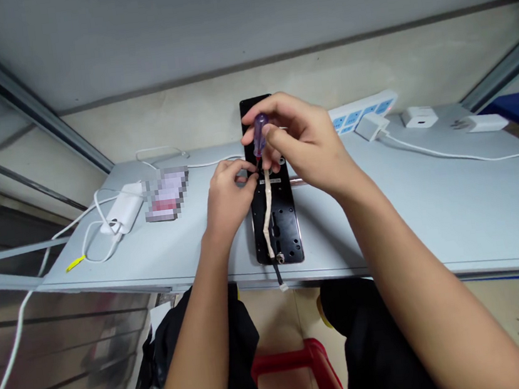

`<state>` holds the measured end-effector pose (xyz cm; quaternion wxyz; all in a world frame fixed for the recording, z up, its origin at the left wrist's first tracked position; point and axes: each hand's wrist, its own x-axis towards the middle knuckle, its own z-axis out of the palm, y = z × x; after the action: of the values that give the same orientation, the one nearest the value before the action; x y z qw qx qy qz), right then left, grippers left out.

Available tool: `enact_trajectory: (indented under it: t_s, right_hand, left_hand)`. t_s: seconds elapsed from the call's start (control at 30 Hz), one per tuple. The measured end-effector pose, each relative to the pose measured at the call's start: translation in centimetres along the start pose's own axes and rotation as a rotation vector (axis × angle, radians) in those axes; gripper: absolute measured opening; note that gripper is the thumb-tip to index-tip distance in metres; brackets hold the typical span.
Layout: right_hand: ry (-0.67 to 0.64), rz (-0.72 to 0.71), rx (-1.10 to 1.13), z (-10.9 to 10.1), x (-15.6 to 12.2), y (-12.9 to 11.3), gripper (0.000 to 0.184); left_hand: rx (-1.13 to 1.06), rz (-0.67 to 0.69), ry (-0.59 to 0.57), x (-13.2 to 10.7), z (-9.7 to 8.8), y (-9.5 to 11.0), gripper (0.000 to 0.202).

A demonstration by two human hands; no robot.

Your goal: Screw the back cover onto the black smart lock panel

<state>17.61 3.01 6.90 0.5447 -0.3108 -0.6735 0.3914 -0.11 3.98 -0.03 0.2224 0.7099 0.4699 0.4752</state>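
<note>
A screwdriver with a translucent purple handle (259, 136) is being held upright, slightly tilted, by the right hand (302, 139), thumb and fingers curled about the handle. Tip not clearly visible. A long black rectangular panel with many holes (282, 202) is being worked on, lying lengthwise on a pale grey shelf (413, 213), its near end by the front edge. The left hand (229, 192) is being held at the panel's left edge, fingers half bent, fingertips near the screwdriver's shaft; whether anything is being pinched cannot be told. A beige tape-wrapped cable (268, 212) is being supported along the panel, its white connector (283, 287) hanging past the shelf's front edge. A white power strip with blue sockets (363, 111) is being partly hidden by the right hand.
</note>
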Motion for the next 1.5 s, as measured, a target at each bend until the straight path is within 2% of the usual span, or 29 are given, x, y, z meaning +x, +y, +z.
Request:
enact_trajectory:
  t_s: [0.1,0.27,0.4,0.53,0.73,0.87,1.0,1.13,1.3,1.5]
  right_hand:
    - [0.031,-0.043,0.0,0.0,0.1,-0.1,0.018]
    - [0.222,-0.197,0.025,-1.1,0.6,-0.3,0.014]
    - [0.327,-0.237,-0.047,-2.6,1.0,0.5,0.027]
    - [0.295,-0.165,-0.095,-3.2,1.0,1.5,0.037]
    - [0.265,-0.126,-0.117,-3.0,0.6,1.4,0.029]
    - [0.263,-0.118,-0.107,-3.1,0.5,1.1,0.026]
    - [0.233,-0.108,-0.113,-3.3,0.5,1.4,0.029]
    - [0.245,-0.107,-0.109,-3.2,0.6,1.4,0.03]
    - [0.248,-0.108,-0.109,-3.1,0.6,1.3,0.027]
    - [0.257,-0.116,-0.113,-3.1,0.5,1.1,0.023]
  left_hand:
    - [0.012,0.0,-0.01,0.0,0.0,-0.2,0.016]
    - [0.041,-0.008,-0.007,-0.1,0.1,-0.2,0.015]
    - [0.05,-0.04,0.048,0.1,-0.7,-0.2,0.017]
    - [0.082,-0.194,0.078,0.3,-2.2,-0.4,0.014]
    - [0.243,-0.352,0.09,0.1,-3.9,-1.0,0.009]
    - [0.334,-0.443,0.026,-0.2,-4.6,-1.2,0.004]
    - [0.5,-0.533,-0.073,-0.7,-5.0,-1.1,0.006]
    - [0.676,-0.657,-0.114,-0.8,-5.3,-0.6,0.012]
    - [0.689,-0.697,-0.139,-0.8,-5.6,-0.9,0.015]
    - [0.638,-0.681,-0.175,-1.0,-6.1,-2.0,0.009]
